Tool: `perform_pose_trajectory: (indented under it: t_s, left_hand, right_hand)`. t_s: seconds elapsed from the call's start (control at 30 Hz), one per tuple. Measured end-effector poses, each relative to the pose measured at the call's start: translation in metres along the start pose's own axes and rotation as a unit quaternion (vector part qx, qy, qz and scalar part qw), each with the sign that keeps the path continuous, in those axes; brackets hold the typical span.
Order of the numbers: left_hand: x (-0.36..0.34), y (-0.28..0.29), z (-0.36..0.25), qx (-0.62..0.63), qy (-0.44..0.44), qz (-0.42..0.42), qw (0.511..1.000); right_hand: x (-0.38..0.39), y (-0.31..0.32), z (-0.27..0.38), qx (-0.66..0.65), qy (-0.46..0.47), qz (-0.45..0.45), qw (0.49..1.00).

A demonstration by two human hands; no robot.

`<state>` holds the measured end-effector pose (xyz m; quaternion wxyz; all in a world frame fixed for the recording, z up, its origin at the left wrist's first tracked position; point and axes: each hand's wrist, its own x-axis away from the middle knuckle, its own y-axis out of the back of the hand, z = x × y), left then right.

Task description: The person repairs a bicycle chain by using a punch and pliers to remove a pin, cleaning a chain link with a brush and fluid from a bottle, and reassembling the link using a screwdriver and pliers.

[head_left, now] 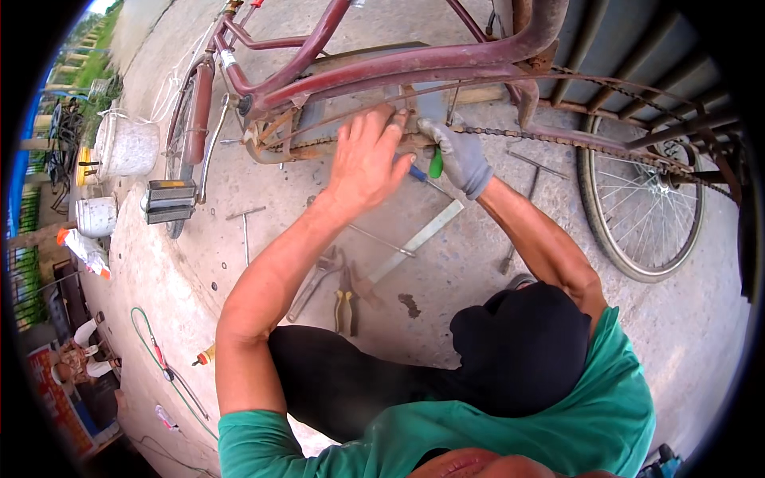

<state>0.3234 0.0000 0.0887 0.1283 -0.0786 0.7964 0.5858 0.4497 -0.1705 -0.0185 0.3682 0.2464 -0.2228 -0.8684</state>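
A dark red bicycle frame [382, 76] stands in front of me, with a rusty chain [526, 137] running along its lower side to the right. My left hand [366, 155] is bare. Its fingers lie extended over the chain and the metal plate [426, 103] behind it, thumb apart. Just right of it, my right hand [460, 155], in a grey glove, is closed at the chain. A green handle [435, 163] juts out from under the gloved fingers; the tool's working end is hidden. Close below, a blue-handled screwdriver [418, 173] points down to the right.
Pliers [347, 307], a flat metal bar [418, 239] and T-handle wrenches [245, 227] lie on the concrete. A pedal [169, 199] sticks out at left, near white buckets [127, 147]. A spoked wheel [641, 207] stands right. A gauge with green hose [167, 373] lies lower left.
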Motion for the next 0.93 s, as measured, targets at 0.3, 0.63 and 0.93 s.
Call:
perform_pose_trajectory:
  t_s: [0.3,0.63,0.93]
  left_hand:
    - [0.001,-0.003,0.002,0.011,-0.003,-0.024,1.0]
    - [0.001,0.001,-0.003,-0.003,0.0,-0.006,1.0]
    - [0.002,0.005,-0.001,0.011,0.006,0.007,1.0]
  right_hand:
    - [-0.004,-0.007,0.006,-0.018,0.037,-0.071,0.997]
    - [-0.01,0.016,0.041,-0.099,-0.107,0.011,0.989]
    - [-0.009,0.011,0.044,-0.283,-0.174,0.0,0.943]
